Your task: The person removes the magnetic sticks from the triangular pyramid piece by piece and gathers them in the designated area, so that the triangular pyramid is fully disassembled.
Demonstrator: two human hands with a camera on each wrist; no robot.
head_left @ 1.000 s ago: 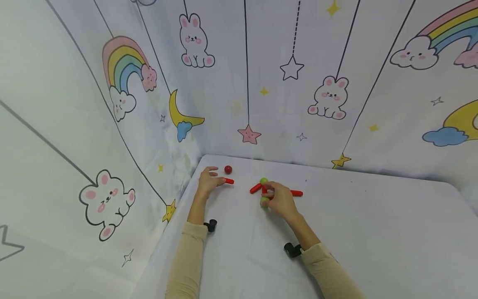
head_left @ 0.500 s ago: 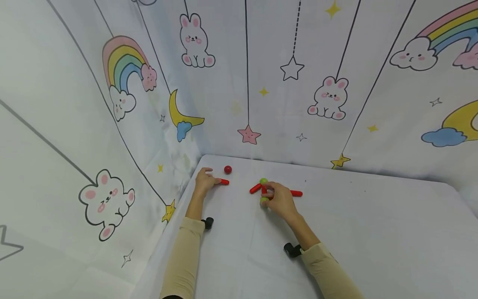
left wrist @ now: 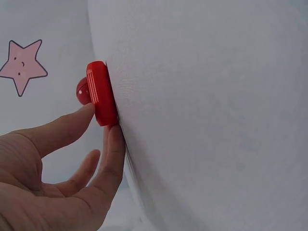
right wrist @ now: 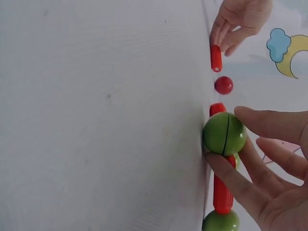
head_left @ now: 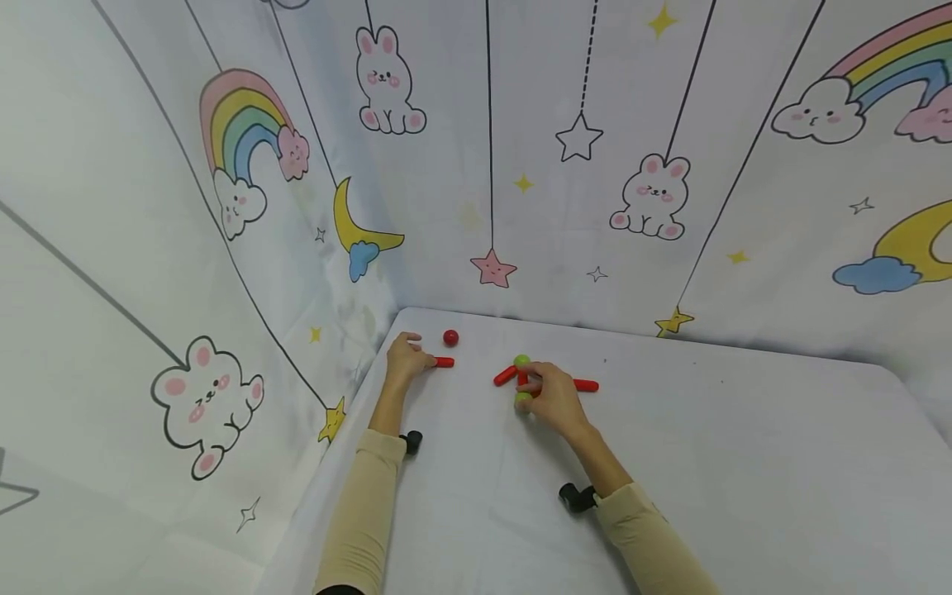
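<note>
My left hand (head_left: 406, 360) pinches one end of a short, ridged red stick (left wrist: 101, 92) between thumb and fingers, low over the white table. Behind that stick is a glossy red ball (head_left: 450, 337), apart from it in the head view. My right hand (head_left: 556, 401) holds a green ball (right wrist: 224, 134) with a dark seam line between thumb and fingers. By this ball are another red stick (right wrist: 223, 190) and a second green ball (right wrist: 220, 222), which my hand covers in the head view. A further green ball (head_left: 522, 361) sits beyond the fingers.
A loose-looking red stick (head_left: 505, 376) lies slantwise left of my right hand, and another red stick (head_left: 586, 385) extends to its right. White cloth with printed bunnies and stars rises behind the table (head_left: 706, 463) and along its left side.
My left hand has shifted a little to the left, with the red stick going along, farther from the green balls. The right hand stays in place on the green ball.
</note>
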